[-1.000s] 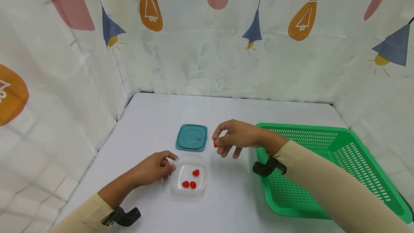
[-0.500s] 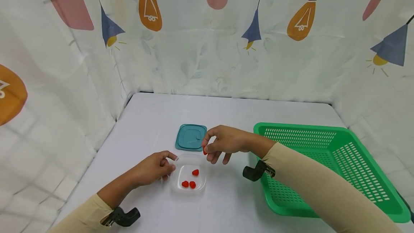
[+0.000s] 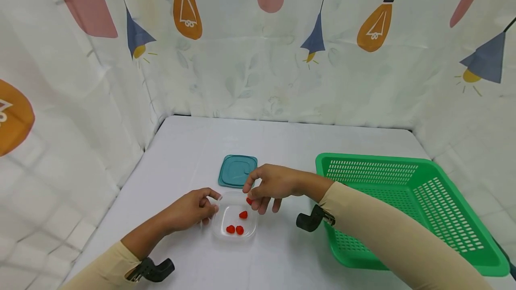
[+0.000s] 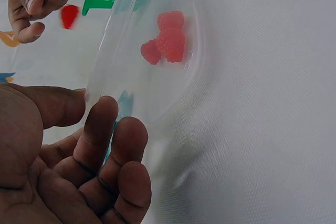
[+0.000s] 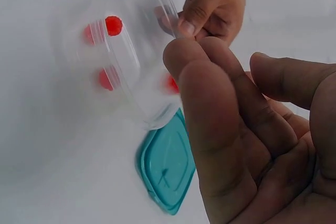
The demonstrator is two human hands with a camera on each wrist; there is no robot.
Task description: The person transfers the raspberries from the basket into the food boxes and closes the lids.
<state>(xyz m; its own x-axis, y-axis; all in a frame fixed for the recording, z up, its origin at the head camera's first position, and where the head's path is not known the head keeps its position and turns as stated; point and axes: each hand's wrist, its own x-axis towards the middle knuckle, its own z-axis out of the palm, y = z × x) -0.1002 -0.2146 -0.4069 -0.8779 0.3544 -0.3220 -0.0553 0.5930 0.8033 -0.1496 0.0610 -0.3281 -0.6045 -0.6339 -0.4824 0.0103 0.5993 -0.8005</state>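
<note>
My left hand (image 3: pixel 192 209) pinches the left rim of a clear plastic container (image 3: pixel 221 225) between thumb and finger, as the left wrist view also shows. Three red raspberries lie inside it, one (image 3: pixel 243 215) apart from the other two. Over the container's far right corner is my right hand (image 3: pixel 278 182), its thumb and fingers parted. A fourth raspberry (image 4: pixel 69 17), blurred in the left wrist view, hangs in the air just off those fingertips, touching none of them there. In the right wrist view it is partly hidden behind a finger.
A teal lid (image 3: pixel 238 170) lies flat on the white table just beyond the container. To the right stands a large green basket (image 3: pixel 375 261), partly covered by the right forearm. Patterned white curtains (image 3: pixel 250 70) rise behind the table and at both sides.
My right hand has moved left and nearer, from beside the basket to over the container, and has let go of the raspberry it pinched. My left hand has stayed at the rim.
</note>
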